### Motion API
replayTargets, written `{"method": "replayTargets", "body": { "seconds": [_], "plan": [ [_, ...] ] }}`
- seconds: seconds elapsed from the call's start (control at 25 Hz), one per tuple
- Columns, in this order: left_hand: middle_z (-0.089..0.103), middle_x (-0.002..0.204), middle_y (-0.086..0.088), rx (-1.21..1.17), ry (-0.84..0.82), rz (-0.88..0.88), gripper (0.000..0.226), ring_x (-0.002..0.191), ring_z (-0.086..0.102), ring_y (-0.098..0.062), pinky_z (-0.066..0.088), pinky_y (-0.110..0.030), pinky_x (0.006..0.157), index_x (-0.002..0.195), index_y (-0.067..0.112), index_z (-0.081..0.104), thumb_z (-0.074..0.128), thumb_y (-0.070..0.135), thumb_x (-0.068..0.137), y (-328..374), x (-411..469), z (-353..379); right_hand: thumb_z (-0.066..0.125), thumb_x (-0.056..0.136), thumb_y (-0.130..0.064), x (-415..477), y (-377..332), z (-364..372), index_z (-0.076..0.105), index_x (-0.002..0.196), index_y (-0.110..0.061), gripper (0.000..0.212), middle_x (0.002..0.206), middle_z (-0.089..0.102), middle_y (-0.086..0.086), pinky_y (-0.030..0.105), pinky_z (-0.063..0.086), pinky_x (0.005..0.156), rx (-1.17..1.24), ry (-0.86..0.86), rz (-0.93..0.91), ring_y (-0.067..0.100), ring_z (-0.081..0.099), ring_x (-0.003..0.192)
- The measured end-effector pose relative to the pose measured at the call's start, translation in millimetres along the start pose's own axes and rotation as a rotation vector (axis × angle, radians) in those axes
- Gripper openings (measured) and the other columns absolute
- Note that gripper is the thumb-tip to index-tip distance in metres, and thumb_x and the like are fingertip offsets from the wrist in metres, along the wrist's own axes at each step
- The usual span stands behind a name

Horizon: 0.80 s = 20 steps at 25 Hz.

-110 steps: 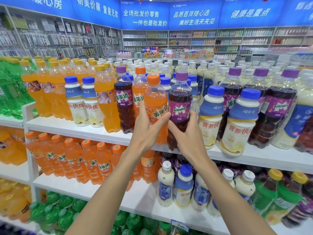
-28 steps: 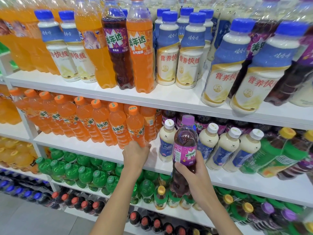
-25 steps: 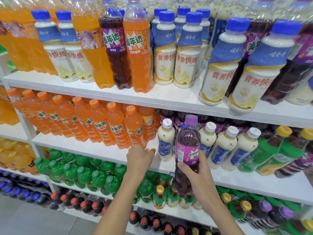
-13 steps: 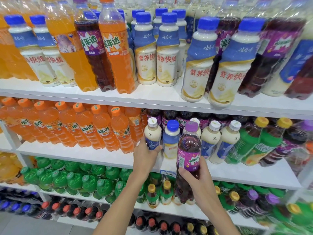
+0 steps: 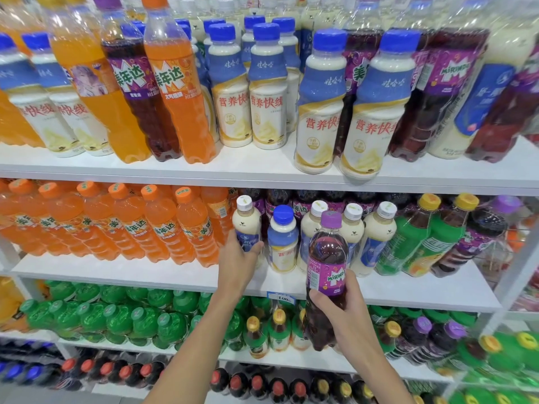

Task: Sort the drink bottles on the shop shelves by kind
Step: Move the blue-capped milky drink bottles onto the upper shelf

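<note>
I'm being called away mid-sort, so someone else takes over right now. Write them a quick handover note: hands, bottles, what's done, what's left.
Left hand grips the white-capped milk bottle standing at the left end of its group on the second shelf.
Right hand holds the purple grape soda bottle off the shelf, in front of the milk bottles.
Done: the orange soda row on that shelf stands together.
Left: shelve the grape bottle, probably with the dark bottles at the back. The blue-capped bottle sits among white-capped ones, and the top shelf is mixed.
</note>
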<state>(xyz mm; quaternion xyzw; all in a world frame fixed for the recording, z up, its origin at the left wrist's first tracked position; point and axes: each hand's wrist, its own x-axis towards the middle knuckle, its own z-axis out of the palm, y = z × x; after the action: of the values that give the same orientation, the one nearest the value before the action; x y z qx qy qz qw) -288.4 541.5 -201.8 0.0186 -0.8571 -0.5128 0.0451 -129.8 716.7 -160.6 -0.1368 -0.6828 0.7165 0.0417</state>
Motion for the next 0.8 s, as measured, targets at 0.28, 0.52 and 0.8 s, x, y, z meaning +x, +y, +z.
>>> {"method": "replayTargets", "body": {
  "seconds": [0.28, 0.52, 0.8],
  "plan": [
    [0.068, 0.116, -0.002, -0.011, 0.011, -0.005, 0.050, 0.100, 0.065, -0.021, 0.048, -0.030, 0.079, 0.131, 0.011, 0.054, 0.080, 0.022, 0.090, 0.5, 3.5, -0.8, 0.075, 0.075, -0.040, -1.7, -2.2, -0.2, 0.059, 0.104, -0.046, 0.033, 0.094, 0.070, -0.011, 0.052, 0.054, 0.091, -0.011, 0.025, -0.017, 0.020, 0.068, 0.093],
    [0.064, 0.082, -0.007, 0.263, -0.266, -0.194, 0.025, 0.088, 0.062, -0.033, 0.037, -0.032, 0.066, 0.089, 0.013, 0.064, 0.078, 0.033, 0.088, 14.0, -17.9, -3.6, 0.077, 0.091, -0.024, 0.3, -0.3, 1.1, 0.057, 0.115, -0.033, 0.033, 0.092, 0.069, -0.014, 0.036, 0.051, 0.082, -0.007, 0.036, -0.009, 0.007, 0.065, 0.086],
    [0.070, 0.120, 0.001, -0.006, -0.163, 0.070, 0.057, 0.109, 0.066, -0.021, 0.048, -0.027, 0.085, 0.131, 0.014, 0.056, 0.084, 0.027, 0.083, 25.5, -20.9, 38.8, 0.077, 0.091, -0.020, 1.4, -1.1, 1.3, 0.058, 0.113, -0.027, 0.031, 0.090, 0.067, -0.009, 0.033, 0.049, 0.078, -0.024, 0.046, -0.020, 0.012, 0.064, 0.084]
  ]
}}
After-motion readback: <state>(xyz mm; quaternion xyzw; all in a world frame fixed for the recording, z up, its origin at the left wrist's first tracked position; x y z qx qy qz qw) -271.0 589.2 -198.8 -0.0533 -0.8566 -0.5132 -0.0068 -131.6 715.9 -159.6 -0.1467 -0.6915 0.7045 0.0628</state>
